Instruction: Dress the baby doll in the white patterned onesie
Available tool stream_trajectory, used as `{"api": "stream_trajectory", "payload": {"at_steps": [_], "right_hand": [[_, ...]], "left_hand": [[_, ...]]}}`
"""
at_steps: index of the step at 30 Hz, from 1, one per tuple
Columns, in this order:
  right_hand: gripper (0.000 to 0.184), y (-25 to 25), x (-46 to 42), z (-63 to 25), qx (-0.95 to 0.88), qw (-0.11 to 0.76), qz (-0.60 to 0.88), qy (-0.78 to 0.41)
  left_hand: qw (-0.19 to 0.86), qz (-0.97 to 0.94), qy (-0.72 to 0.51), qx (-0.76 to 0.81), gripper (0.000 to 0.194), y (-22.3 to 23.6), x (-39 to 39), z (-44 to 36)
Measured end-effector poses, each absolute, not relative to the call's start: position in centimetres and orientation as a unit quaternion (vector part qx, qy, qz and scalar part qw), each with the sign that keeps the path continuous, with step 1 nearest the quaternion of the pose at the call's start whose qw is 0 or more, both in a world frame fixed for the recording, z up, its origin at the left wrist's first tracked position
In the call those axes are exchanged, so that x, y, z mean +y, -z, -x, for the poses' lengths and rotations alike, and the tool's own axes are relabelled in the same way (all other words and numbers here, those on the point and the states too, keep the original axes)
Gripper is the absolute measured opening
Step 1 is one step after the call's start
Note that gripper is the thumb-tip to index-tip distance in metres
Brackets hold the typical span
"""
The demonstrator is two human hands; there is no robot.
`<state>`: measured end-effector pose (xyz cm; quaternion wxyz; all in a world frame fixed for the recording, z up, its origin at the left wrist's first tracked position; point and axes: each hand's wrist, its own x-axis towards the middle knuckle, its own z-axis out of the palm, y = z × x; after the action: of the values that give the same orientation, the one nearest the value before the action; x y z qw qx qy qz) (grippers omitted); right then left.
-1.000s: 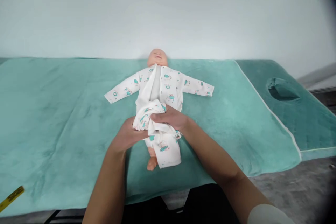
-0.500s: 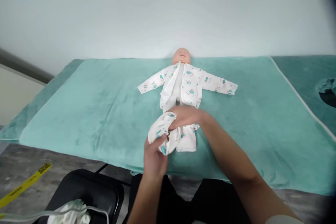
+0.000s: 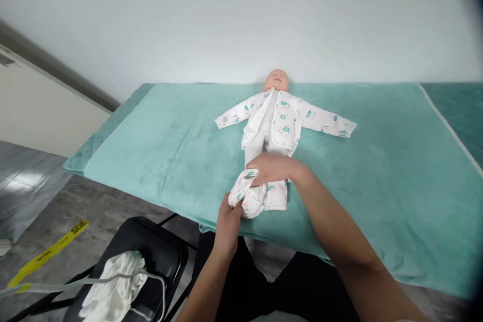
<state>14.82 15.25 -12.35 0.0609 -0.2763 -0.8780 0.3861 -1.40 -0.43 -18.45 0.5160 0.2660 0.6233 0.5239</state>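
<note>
A baby doll (image 3: 277, 80) lies on its back on a green padded sheet (image 3: 181, 161). It wears a white printed jacket (image 3: 286, 126), unfastened at the front, with both sleeves spread sideways. White printed baby pants (image 3: 276, 195) are bunched around its lower legs. My left hand (image 3: 229, 219) pinches the gathered cuff of the pant leg on the left. Close by, my right hand (image 3: 273, 168) lies across the doll's legs, its fingers closed on the upper part of that same bunched cloth. The doll's feet are hidden in the fabric.
A black chair (image 3: 166, 256) stands at the lower left with crumpled white cloth (image 3: 118, 282) on it. A pale cable (image 3: 64, 287) crosses over the chair. Yellow tape (image 3: 47, 256) marks the floor. Behind the table rises a white wall (image 3: 241, 20).
My view has swung left, so the doll appears farther right. The bunched pant leg, spread round before, now looks narrower and folded, with my left hand gripping its side.
</note>
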Motion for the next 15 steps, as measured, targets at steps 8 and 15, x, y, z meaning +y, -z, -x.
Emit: {"api": "stream_trajectory", "payload": {"at_steps": [8, 15], "right_hand": [[0.017, 11.7, 15.4, -15.8, -0.881, 0.055, 0.309, -0.354], [0.033, 10.7, 16.6, -17.9, -0.845, 0.065, 0.268, -0.458]], "left_hand": [[0.661, -0.218, -0.477, 0.536, 0.055, 16.1, 0.9, 0.7], [0.565, -0.317, -0.56, 0.518, 0.06, 16.1, 4.7, 2.1]]}}
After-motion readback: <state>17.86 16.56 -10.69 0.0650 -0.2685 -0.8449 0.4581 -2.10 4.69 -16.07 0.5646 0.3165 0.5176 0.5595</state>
